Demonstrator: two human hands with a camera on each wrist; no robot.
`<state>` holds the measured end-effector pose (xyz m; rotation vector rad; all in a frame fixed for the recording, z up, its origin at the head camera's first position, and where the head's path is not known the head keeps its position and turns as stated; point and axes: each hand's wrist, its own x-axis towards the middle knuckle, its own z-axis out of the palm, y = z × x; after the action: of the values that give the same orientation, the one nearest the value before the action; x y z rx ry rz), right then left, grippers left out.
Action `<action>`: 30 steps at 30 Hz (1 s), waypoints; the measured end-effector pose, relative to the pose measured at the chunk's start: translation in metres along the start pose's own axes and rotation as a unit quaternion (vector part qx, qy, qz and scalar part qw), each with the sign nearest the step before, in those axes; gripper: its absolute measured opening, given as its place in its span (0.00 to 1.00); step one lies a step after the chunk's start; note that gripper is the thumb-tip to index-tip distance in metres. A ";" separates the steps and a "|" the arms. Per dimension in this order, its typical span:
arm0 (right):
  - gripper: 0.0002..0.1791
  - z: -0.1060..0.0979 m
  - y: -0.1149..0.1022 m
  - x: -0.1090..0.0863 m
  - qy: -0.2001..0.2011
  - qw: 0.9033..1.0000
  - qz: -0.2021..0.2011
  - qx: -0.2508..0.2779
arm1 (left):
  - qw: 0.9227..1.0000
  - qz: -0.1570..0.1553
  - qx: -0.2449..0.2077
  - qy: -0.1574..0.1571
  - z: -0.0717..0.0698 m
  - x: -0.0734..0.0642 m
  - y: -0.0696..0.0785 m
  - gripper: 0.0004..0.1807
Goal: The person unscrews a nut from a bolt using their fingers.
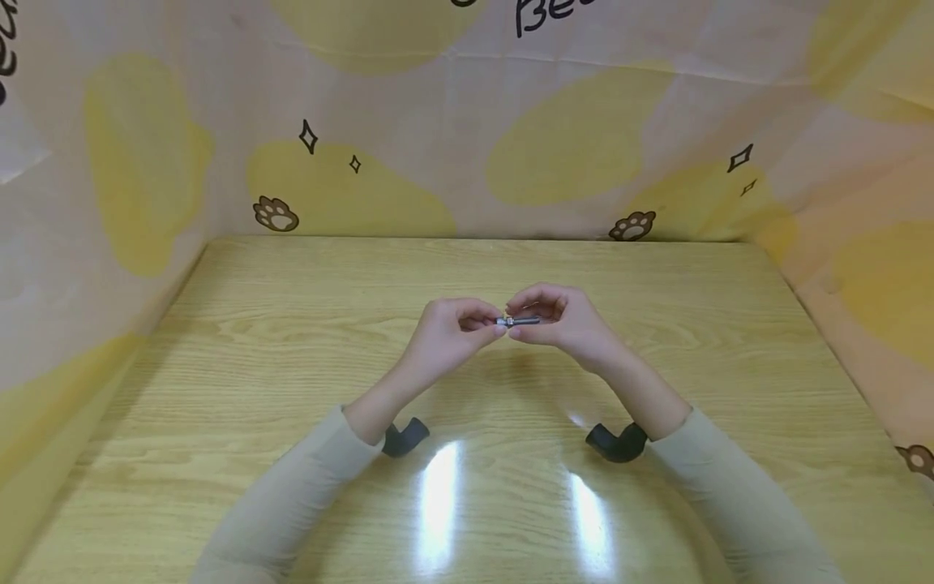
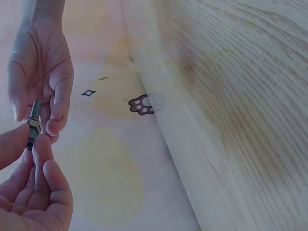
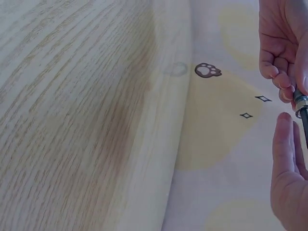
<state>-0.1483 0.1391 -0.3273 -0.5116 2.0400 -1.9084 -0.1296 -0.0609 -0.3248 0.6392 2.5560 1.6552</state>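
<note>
Above the middle of the table, the left hand (image 1: 447, 337) pinches one end of a small metal bolt (image 1: 527, 321) between thumb and fingertips. A silvery nut (image 2: 33, 126) sits partway along the bolt, and the threaded shank (image 2: 36, 109) points toward the right hand's palm. The right hand (image 1: 572, 324) is held around the shank side, its thumb and fingers parted. In the right wrist view, the straight fingers (image 3: 284, 144) of that hand end just beside the nut, with a small gap visible. Whether its thumb touches the bolt is hidden.
A light wood-grain table (image 1: 292, 341) lies beneath both hands. Patterned cloth (image 1: 467, 146) stands at the back and along both sides. Black curved pieces (image 1: 616, 443) sit by each wrist at the sleeve cuffs. Bright light reflections show on the near tabletop.
</note>
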 end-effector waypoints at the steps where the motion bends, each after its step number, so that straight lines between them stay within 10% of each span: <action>1: 0.11 0.001 0.000 0.000 0.000 1.000 0.005 0.002 | 1.000 0.001 0.001 0.002 0.000 0.000 0.000 0.07; 14: 0.10 0.005 -0.005 -0.003 -0.003 1.000 0.002 0.023 | 0.999 0.050 0.008 0.010 -0.003 -0.006 0.002 0.07; 30: 0.07 0.008 -0.003 -0.002 0.007 1.000 0.012 0.018 | 0.999 0.037 0.010 0.021 -0.002 -0.009 0.002 0.07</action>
<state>-0.1432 0.1330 -0.3253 -0.4637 2.0072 -1.9374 -0.1217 -0.0654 -0.3241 0.7156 2.6121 1.6857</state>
